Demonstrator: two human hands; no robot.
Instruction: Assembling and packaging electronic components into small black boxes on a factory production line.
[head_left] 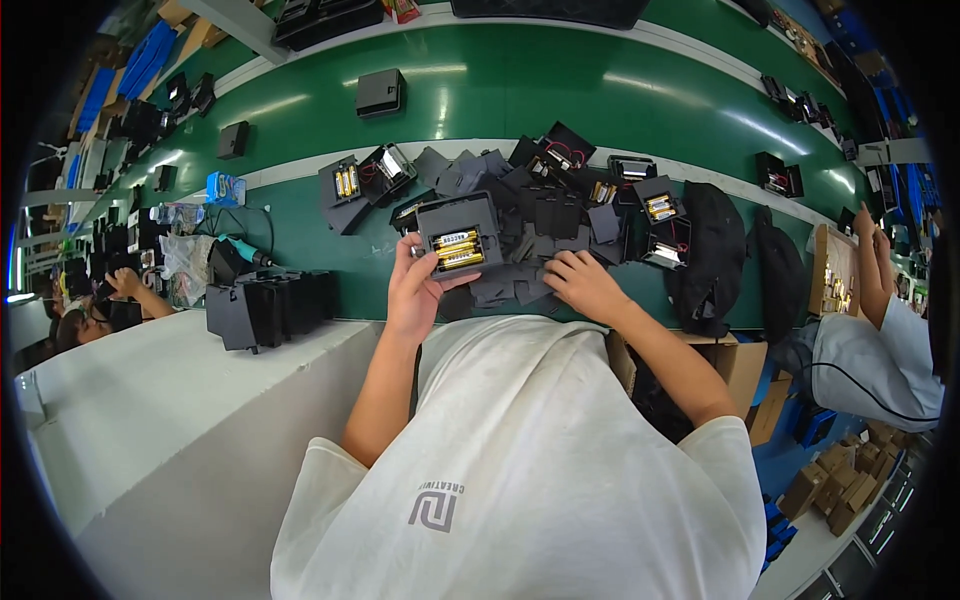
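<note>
My left hand [413,285] grips a black plastic box [463,217] by its lower left side. Its battery compartment faces up, uncovered, with several gold-and-white batteries [457,249] lying side by side inside. To the right, my right hand [582,285] rests with fingers curled down at the near edge of a heap of thin dark grey plastic covers [522,291]. The fingertips touch the pieces; whether they pinch one cannot be made out. More black boxes with batteries [659,207] and red wires lie around the heap.
A teal electric screwdriver [245,250] and a blue-and-white packet [226,189] lie left. Black casings [270,308] stand on the white ledge [160,385]. Beyond is a green conveyor belt [520,90] carrying black boxes [380,93]. Black bags [708,260] lie right; other people work at both sides.
</note>
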